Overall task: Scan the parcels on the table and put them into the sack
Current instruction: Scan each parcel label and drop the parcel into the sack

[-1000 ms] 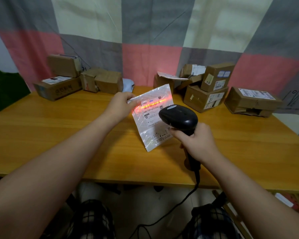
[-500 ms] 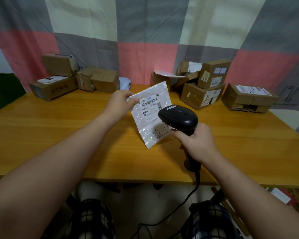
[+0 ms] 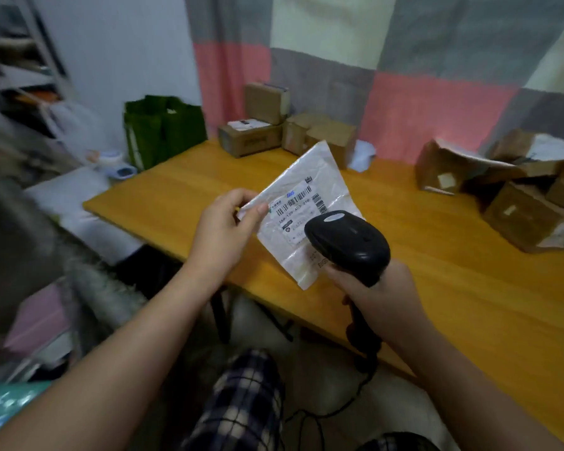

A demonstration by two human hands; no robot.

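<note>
My left hand (image 3: 222, 232) pinches the left edge of a flat white plastic parcel (image 3: 302, 196) with a barcode label, held tilted above the wooden table (image 3: 469, 288). My right hand (image 3: 381, 294) grips the handle of a black barcode scanner (image 3: 349, 242), whose head covers the parcel's lower right part. No red light shows on the label. A green sack (image 3: 163, 131) stands open beyond the table's left end.
Brown cardboard boxes (image 3: 264, 125) are stacked at the table's back left, and more boxes (image 3: 528, 196) crowd the right side. A small white packet (image 3: 362, 156) lies by the curtain. Shelving and clutter fill the left; the scanner cable (image 3: 339, 408) hangs down by my legs.
The view has swung left, bringing the green sack into sight. The red scan line on the label went out, and both hands with parcel and scanner have shifted toward the table's left end.
</note>
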